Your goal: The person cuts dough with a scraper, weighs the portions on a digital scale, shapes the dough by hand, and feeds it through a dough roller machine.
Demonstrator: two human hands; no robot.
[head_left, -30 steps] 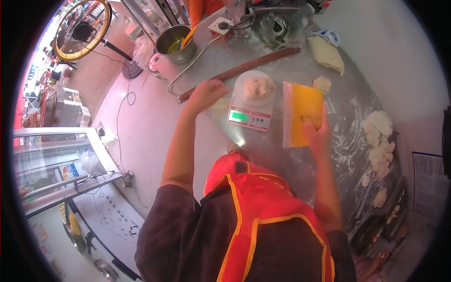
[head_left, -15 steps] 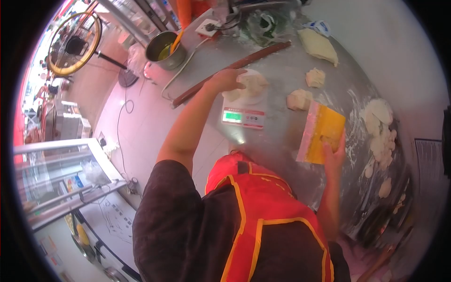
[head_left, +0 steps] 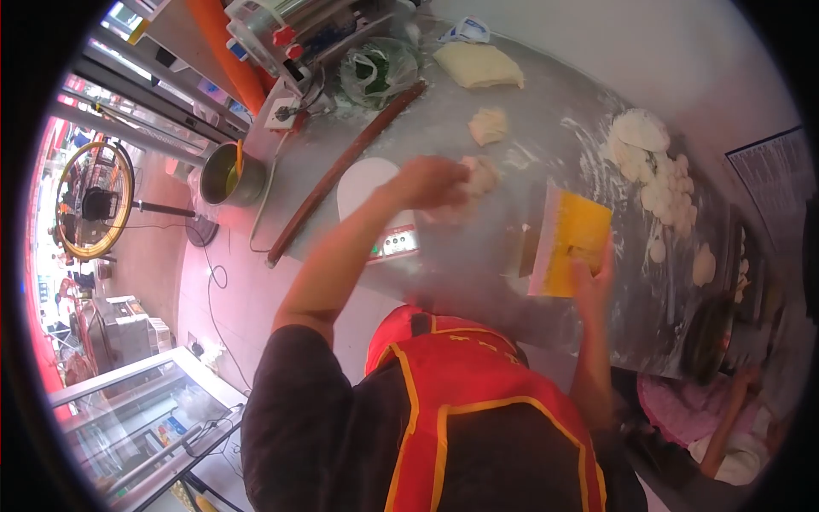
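Observation:
My left hand (head_left: 433,183), smeared by motion, is closed on a piece of dough (head_left: 450,211) just right of the white digital kitchen scale (head_left: 363,182). My forearm crosses the scale, whose platform shows no dough. Right beside those fingers lies another lump of dough (head_left: 483,174). My right hand (head_left: 592,277) grips a yellow dough scraper (head_left: 583,237) with a pale edge, held above the metal table (head_left: 486,264). Farther back sits a small dough piece (head_left: 488,125).
A large dough slab (head_left: 479,65) lies at the back. A brown rolling stick (head_left: 345,175) lies left of the scale, near a metal pot (head_left: 232,173). Flattened dough pieces (head_left: 661,183) rest at right. At lower right, another person's arm (head_left: 727,422) shows.
My left hand has moved off the scale to the right, taking the dough from its platform. My right hand still holds the scraper. The view has turned, shifting the surroundings.

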